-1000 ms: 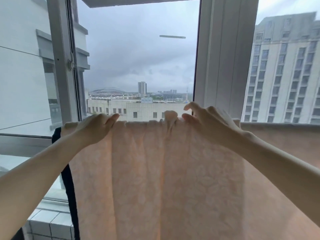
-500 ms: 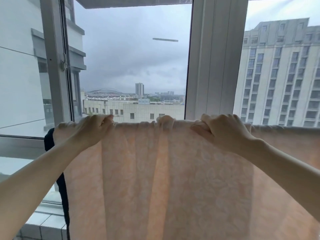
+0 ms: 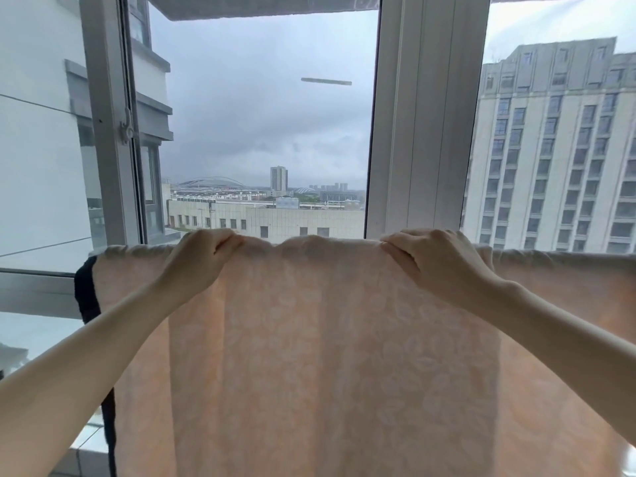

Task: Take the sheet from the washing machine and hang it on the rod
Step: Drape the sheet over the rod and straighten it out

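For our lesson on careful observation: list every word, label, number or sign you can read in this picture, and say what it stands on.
No readable text anywhere.
The peach sheet, gripped by the left hand and right hand, carries only a pale floral pattern, no lettering.
The tall building outside shows no sign.
The distant rooftops are too small and blurred to tell.

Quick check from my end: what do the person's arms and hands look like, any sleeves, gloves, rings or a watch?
Both forearms are bare as far as the frame shows: no sleeves in view. The left hand and right hand wear no gloves. No ring, watch or bracelet shows on the visible fingers or wrists. The upper arms are out of frame, so short sleeves cannot be ruled out.
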`<state>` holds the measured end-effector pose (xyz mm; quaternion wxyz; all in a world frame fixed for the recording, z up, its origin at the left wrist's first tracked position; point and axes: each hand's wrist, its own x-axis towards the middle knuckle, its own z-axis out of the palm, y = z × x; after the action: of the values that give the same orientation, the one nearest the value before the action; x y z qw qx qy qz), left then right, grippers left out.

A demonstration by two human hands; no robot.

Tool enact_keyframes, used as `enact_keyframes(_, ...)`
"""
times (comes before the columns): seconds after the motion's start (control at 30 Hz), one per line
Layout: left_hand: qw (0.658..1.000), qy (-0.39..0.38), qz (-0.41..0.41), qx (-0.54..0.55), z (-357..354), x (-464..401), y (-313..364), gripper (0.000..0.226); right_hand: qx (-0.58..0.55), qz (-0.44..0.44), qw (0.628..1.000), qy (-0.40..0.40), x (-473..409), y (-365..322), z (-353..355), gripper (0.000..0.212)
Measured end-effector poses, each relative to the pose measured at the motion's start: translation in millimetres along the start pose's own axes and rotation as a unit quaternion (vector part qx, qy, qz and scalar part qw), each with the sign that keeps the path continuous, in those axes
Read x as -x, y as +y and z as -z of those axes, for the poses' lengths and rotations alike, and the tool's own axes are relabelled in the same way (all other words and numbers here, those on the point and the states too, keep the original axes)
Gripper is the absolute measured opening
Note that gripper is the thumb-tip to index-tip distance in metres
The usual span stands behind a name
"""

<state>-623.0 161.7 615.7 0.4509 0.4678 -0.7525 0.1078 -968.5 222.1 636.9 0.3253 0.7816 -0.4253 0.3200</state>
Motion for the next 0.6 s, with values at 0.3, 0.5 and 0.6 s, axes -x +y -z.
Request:
enact_keyframes(0.3,0.996,-0.051,-0.054,0.051,-15,5,72,0.025,-0.019,-0.016,0.999,-0.031,2,6,9,0.042)
enact_keyframes(0.5,0.994,-0.07,-0.038,0.074,-20,0,93,0.017,-0.062,-0.042,0.997,-0.026,18,20,26,0.034)
enact_keyframes(0.6,0.997,0.004,0.0,0.079,-17,-4,89,0.027,-0.059,-0.075,0.995,-0.012,34,37,40,0.026)
